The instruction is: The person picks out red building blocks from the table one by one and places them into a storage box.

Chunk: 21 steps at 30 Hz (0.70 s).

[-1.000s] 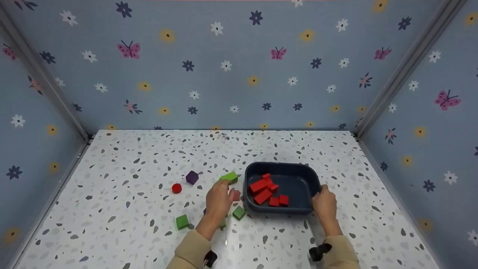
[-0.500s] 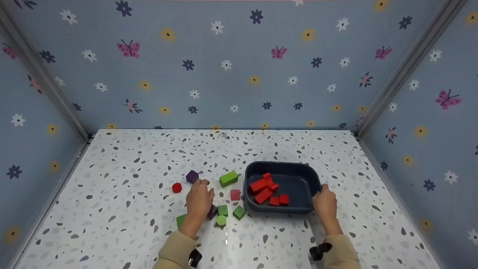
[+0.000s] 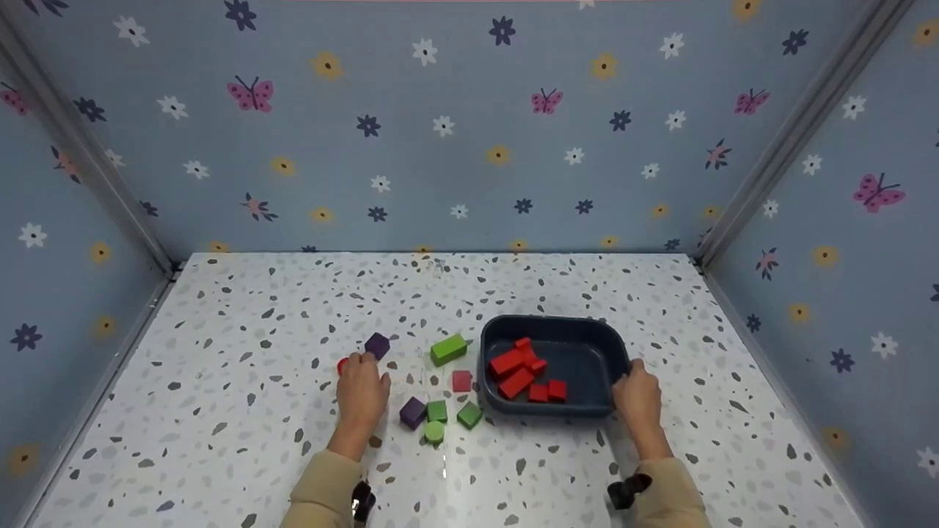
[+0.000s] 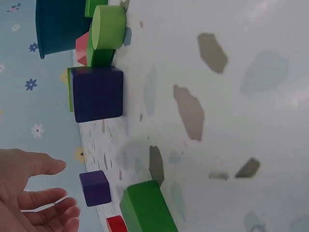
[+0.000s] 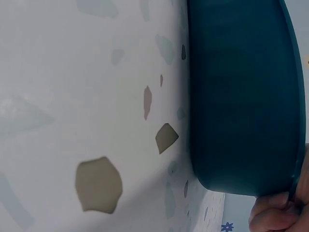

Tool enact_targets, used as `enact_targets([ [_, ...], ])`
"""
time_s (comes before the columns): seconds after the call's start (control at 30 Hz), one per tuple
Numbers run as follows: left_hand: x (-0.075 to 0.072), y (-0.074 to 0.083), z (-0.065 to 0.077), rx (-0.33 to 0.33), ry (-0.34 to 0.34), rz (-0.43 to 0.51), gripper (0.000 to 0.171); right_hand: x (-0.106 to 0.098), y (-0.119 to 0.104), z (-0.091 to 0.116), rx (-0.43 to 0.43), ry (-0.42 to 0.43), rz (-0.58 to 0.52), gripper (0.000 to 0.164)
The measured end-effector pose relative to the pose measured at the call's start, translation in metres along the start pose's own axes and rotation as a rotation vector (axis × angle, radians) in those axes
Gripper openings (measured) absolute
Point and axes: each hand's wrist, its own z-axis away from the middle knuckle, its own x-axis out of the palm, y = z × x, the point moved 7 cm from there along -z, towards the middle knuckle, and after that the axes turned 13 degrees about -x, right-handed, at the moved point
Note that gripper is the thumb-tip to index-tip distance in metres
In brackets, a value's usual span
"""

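Note:
In the head view my left hand (image 3: 361, 392) is over the table, its fingertips beside a red round block (image 3: 342, 366) that they partly cover. The left wrist view shows thumb and fingers apart with nothing between them. A purple block (image 3: 377, 345) lies just beyond the fingers. A green block (image 4: 148, 208) is near that hand in the left wrist view; the hand hides it in the head view. My right hand (image 3: 638, 396) grips the right rim of a dark blue bin (image 3: 587, 412), which stands on the table. Several red blocks (image 3: 516, 383) lie inside its left half.
Between the left hand and the bin lie a long light green block (image 3: 449, 350), a pinkish-red block (image 3: 461, 381), a second purple block (image 3: 413, 413), two green cubes (image 3: 469, 415) and a light green cylinder (image 3: 434, 433). Patterned walls (image 3: 469, 132) enclose the speckled table (image 3: 279, 308).
My left hand has moved left from beside the pinkish-red block, past the purple blocks, to the red round block. The right hand and the bin have stayed in place.

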Motion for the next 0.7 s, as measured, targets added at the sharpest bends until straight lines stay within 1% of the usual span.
enact_targets([
  [0.17, 0.0, -0.012, -0.005, -0.01, 0.018, -0.023, 0.038, -0.002, -0.003, 0.001, -0.044, 0.041, 0.011, 0.027],
  [0.27, 0.002, -0.019, -0.009, -0.024, 0.022, -0.023, 0.04, -0.002, -0.004, 0.001, -0.059, 0.05, 0.008, 0.027],
  [0.43, 0.005, -0.029, -0.016, -0.065, -0.017, -0.04, 0.044, -0.001, -0.001, 0.001, -0.022, 0.022, -0.004, 0.028],
  [0.6, 0.01, -0.036, -0.023, -0.111, -0.084, -0.064, 0.049, 0.0, -0.001, 0.001, 0.001, 0.003, -0.008, 0.029],
  [0.7, 0.012, -0.041, -0.026, -0.139, -0.116, -0.066, 0.049, 0.001, 0.0, 0.001, 0.008, -0.005, -0.009, 0.028],
])
